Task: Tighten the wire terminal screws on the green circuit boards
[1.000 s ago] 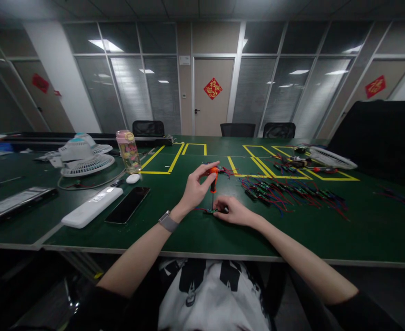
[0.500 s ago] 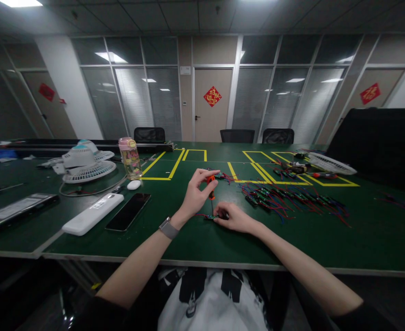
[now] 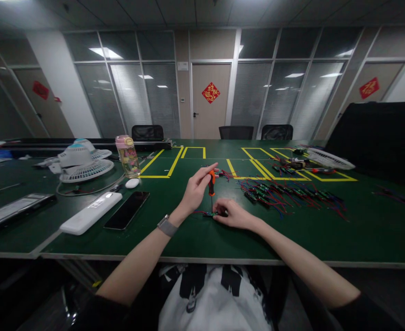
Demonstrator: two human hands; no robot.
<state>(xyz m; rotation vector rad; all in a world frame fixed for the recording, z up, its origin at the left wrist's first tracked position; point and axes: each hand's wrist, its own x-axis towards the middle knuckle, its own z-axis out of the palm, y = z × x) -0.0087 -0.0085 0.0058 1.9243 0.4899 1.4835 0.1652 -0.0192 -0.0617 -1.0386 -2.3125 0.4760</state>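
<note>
Currently mid-step: left hand (image 3: 193, 191) has its fingers closed on an upright orange-and-black screwdriver (image 3: 211, 185), blade down at a small wired circuit board (image 3: 207, 215), which right hand (image 3: 236, 214) pinches on the green surface (image 3: 195, 243). More wired boards (image 3: 261, 195) lie rightward, finished or pending unclear. Tip contact and board's right end hidden.

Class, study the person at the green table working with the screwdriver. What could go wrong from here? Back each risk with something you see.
1. The screwdriver, upright in the left hand, might slip off the small board and jab the right hand, whose fingertips are close beside its shaft.
2. The board could twist under turning force, since the right hand steadies it only at one end.
</note>
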